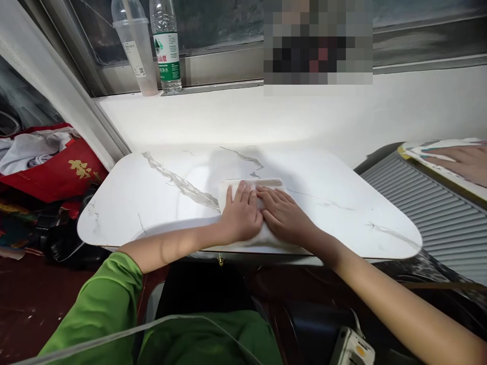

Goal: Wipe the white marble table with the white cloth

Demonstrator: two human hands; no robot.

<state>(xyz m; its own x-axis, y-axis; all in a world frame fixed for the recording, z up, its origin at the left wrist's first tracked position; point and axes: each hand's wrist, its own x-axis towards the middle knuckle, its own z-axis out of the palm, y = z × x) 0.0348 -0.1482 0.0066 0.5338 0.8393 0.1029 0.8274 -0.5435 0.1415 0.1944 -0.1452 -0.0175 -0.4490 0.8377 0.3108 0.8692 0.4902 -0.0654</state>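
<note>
A white folded cloth [267,236] lies flat near the front middle of the white marble-patterned table [327,182]. My left hand [242,213] rests palm down on the cloth, its fingers stretched out toward the window. Beside it, my right hand [280,210] also lies flat on the cloth, with extended fingers pointing up and to the left. The two hands touch or nearly touch at the thumbs. Parts of the cloth are hidden beneath them.
On the window ledge stand a clear plastic cup [137,56] and a water bottle [167,58]. A red bag [61,170] holding white cloth is at the left. Grey ribbed surface [422,197] lies at right; what looks like another person's hand [470,162] is above it.
</note>
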